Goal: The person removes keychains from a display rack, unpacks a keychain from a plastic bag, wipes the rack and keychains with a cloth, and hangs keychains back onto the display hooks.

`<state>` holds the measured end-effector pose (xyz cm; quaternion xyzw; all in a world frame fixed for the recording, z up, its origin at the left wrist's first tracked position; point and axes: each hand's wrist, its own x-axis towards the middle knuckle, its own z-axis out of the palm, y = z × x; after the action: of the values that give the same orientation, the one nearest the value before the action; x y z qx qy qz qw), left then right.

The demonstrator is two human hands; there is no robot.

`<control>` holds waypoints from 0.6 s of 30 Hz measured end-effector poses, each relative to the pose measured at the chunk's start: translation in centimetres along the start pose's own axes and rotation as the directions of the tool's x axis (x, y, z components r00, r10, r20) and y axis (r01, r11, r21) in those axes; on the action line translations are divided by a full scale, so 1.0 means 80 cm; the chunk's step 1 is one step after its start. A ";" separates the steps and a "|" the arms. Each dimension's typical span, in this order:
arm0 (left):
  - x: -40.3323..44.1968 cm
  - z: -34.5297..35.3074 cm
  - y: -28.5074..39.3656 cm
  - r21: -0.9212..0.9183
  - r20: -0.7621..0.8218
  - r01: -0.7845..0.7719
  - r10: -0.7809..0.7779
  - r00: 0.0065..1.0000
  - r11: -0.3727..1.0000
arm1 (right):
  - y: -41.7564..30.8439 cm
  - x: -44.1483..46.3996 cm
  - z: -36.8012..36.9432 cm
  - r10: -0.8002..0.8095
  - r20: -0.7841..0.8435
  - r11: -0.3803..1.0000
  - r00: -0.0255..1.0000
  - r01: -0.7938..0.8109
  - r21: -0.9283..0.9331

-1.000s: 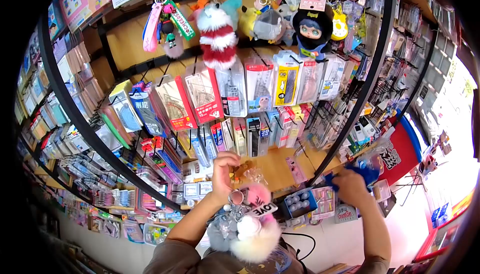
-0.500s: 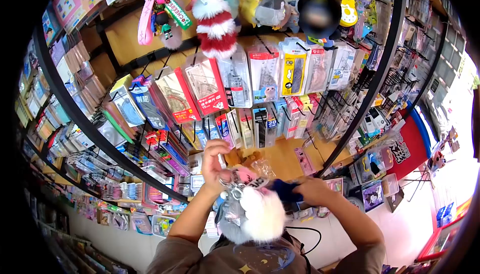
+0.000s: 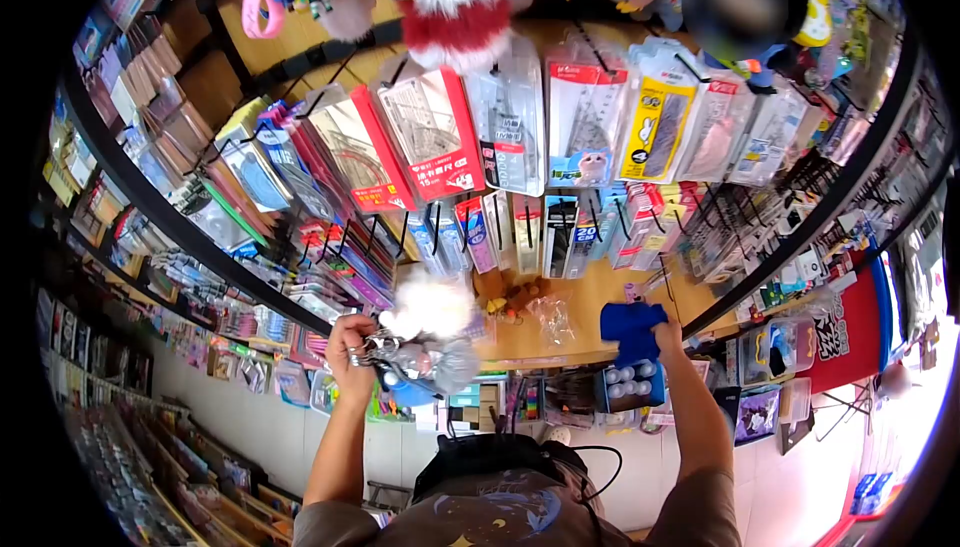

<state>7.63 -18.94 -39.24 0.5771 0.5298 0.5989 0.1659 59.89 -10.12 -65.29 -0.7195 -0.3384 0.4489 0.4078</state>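
My left hand (image 3: 352, 355) is closed round the metal rings of a bunch of fluffy keychains (image 3: 430, 332), with white and grey pompoms hanging to its right. A dark blue cloth (image 3: 634, 331) is gripped in my right hand (image 3: 668, 335), over the wooden shelf's front edge. Between the hands, a brown plush item (image 3: 515, 297) and a crumpled clear plastic bag (image 3: 553, 319) lie on the wooden shelf (image 3: 592, 292). The pompoms are blurred, and the fingertips of my right hand are partly hidden by the cloth.
Packaged rulers (image 3: 430, 132) hang on hooks ahead, below a red and white plush (image 3: 452, 2). Black frame bars (image 3: 190, 232) slant down on both sides. A blue box of white balls (image 3: 630, 385) sits below the shelf edge near my right arm.
The keychain bunch has moved left and up with my left hand. My right hand and the blue cloth went in towards the keychains, then back out to the right. The view has shifted closer to the rack.
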 end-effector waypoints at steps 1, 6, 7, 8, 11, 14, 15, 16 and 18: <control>-0.007 -0.009 -0.007 0.009 -0.004 0.029 -0.029 1.000 1.000 | -0.003 0.016 0.013 0.022 0.042 0.994 0.999 -0.027 0.110; -0.054 -0.036 -0.033 -0.011 -0.107 0.185 -0.185 0.977 0.983 | -0.008 0.025 0.112 -0.031 0.038 0.983 0.999 0.037 -0.181; -0.063 -0.040 -0.034 -0.021 -0.111 0.264 -0.264 0.958 0.964 | 0.080 0.082 0.137 -0.199 -0.020 0.863 0.980 0.166 -0.477; -0.069 -0.040 -0.033 -0.022 -0.133 0.280 -0.280 0.951 0.960 | 0.070 0.064 0.148 -0.102 0.019 0.825 0.995 0.096 -0.557; -0.093 -0.052 -0.046 0.021 -0.166 0.321 -0.313 0.935 0.947 | 0.090 0.030 0.188 -0.112 0.100 0.635 0.989 0.149 -0.758; -0.105 -0.056 -0.046 -0.050 -0.199 0.382 -0.384 0.902 0.923 | 0.096 0.022 0.213 -0.137 0.188 0.547 0.972 0.233 -0.804; -0.107 -0.058 -0.045 -0.036 -0.202 0.386 -0.385 0.900 0.922 | 0.094 0.016 0.220 -0.119 0.215 0.546 0.969 0.245 -0.801; -0.108 -0.057 -0.042 -0.026 -0.203 0.389 -0.386 0.900 0.921 | 0.100 0.020 0.223 -0.188 0.210 0.583 0.960 0.281 -0.762; -0.110 -0.059 -0.040 0.025 -0.210 0.382 -0.369 0.906 0.924 | 0.115 0.033 0.227 -0.321 0.245 0.580 0.915 0.395 -0.713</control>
<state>4.65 -26.93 -45.36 0.4060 0.6644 0.5931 0.2047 45.24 -6.75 -79.28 -0.7183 -0.6484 0.2089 0.1414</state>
